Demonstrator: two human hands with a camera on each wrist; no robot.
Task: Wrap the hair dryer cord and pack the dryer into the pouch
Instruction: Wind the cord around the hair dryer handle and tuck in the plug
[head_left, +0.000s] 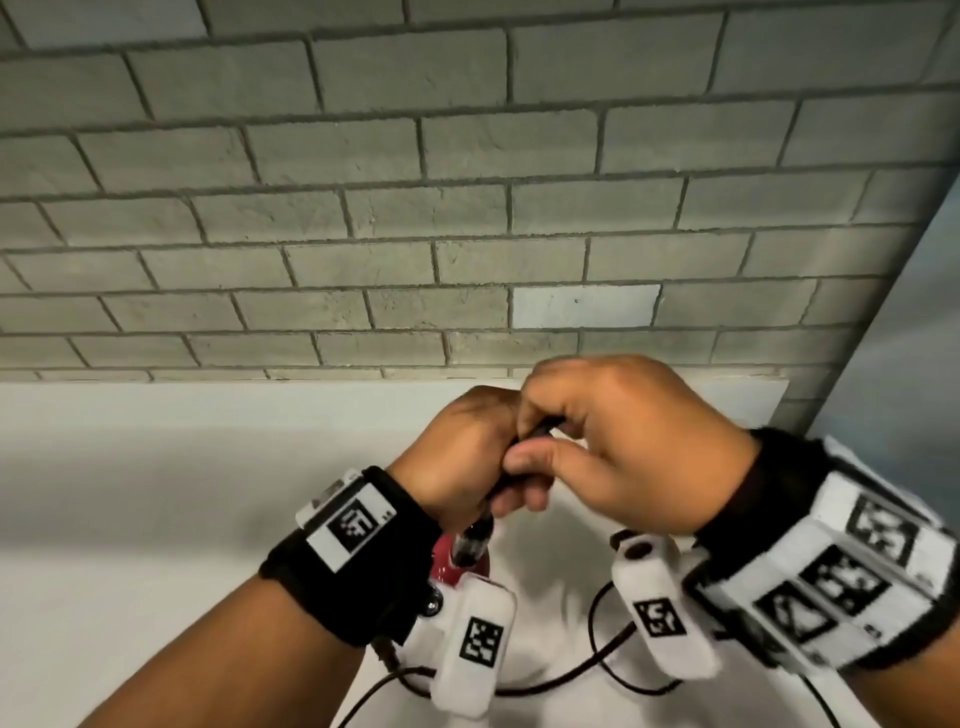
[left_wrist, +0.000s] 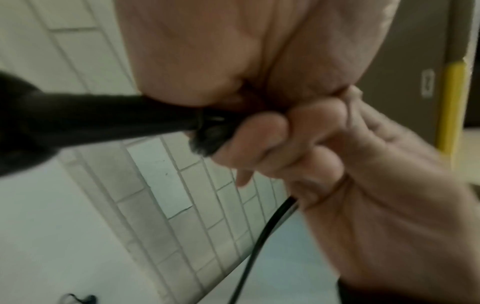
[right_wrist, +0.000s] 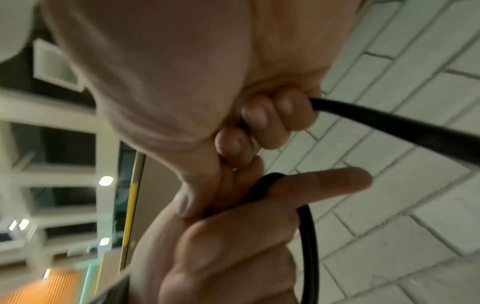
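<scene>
Both hands (head_left: 545, 447) grip cord (right_wrist: 389, 123); dryer (head_left: 470, 551) prob. below.

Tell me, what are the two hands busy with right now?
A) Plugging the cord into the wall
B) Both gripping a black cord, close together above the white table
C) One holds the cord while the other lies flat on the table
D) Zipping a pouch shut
B: the left hand and right hand meet in the air, fingers curled round the black cord, whose slack loops down over the white table.
</scene>
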